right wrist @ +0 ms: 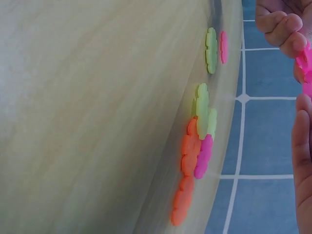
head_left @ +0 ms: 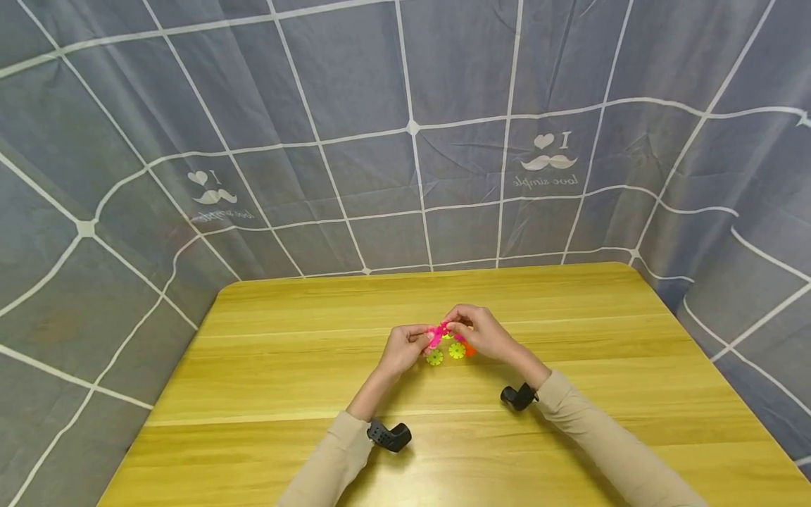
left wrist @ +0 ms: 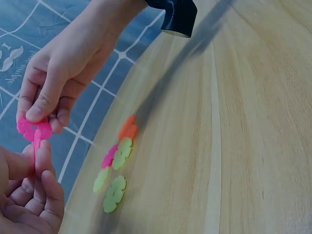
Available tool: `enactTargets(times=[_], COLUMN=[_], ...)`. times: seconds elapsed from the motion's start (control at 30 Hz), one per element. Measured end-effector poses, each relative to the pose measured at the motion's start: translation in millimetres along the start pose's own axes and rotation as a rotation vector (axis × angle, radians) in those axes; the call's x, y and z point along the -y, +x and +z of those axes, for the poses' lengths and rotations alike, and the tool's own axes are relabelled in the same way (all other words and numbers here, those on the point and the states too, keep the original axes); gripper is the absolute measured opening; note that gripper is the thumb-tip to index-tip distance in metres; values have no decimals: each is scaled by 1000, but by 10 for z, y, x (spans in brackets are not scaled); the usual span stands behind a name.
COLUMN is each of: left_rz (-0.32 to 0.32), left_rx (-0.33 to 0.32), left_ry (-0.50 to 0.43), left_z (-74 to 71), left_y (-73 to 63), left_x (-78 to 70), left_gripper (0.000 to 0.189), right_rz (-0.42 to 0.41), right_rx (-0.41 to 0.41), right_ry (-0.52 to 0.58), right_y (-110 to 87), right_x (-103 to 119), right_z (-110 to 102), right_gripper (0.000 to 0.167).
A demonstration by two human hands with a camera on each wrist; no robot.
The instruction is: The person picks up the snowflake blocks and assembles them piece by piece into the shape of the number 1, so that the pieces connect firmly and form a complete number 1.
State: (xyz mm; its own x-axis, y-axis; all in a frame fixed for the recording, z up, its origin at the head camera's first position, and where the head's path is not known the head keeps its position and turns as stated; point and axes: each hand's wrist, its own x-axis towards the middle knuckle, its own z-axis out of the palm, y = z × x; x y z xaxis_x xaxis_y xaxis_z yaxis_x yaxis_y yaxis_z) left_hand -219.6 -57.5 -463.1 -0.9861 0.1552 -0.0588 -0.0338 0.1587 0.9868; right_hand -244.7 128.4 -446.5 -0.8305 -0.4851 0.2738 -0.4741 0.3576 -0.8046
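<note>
Over the table, both hands meet at two pink notched plastic discs shaped like flowers. My left hand (head_left: 403, 348) pinches one pink disc (left wrist: 37, 145) between thumb and fingertips, and it appears edge-on in the left wrist view. The other pink disc (left wrist: 29, 128) is pinched by my right hand (head_left: 484, 334), its face showing. The two discs meet crosswise at their edges; how deep one sits in the other I cannot tell. In the right wrist view, pink plastic (right wrist: 306, 63) shows at the right edge between the fingers of both hands.
Beneath the hands, loose flower discs lie on the wooden table (head_left: 304, 380): yellow-green discs (head_left: 434, 358), a magenta one (left wrist: 109, 156) and orange ones (right wrist: 182, 201). Several overlap. A grey curtain (head_left: 355, 176) with white lines hangs behind the table's far edge.
</note>
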Motion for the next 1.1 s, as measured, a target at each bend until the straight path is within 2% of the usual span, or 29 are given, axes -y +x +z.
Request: enactTargets(times=[0.07,0.17,0.37,0.67,0.87,1.1], left_rz=[6,10,-9,-27,-22,-49], left_rx=[12,20,4,5,48,114], left_ry=[2,-7,-22,-38,-43,-74], left_z=[-8,-7,6,13,17,25], left_y=[-5,-9,-11,-1,-3,15], left_x=[-2,-13,-9,26,45,6], left_gripper=[24,24,24,26,28,30], right_rz=[-10,-21,-28,-20,8,-32], right_rx=[4,-4,-32,-13,2,-62], right_ry=[-6,-17,-9,13,5,-81], right_y=[-20,-32,-12,-9,0,-3], right_x=[105,119,-123,-170,-192,-152], right_z=[-18,-18,65,64,15,-30], right_gripper=[9,8,9,8,11,11])
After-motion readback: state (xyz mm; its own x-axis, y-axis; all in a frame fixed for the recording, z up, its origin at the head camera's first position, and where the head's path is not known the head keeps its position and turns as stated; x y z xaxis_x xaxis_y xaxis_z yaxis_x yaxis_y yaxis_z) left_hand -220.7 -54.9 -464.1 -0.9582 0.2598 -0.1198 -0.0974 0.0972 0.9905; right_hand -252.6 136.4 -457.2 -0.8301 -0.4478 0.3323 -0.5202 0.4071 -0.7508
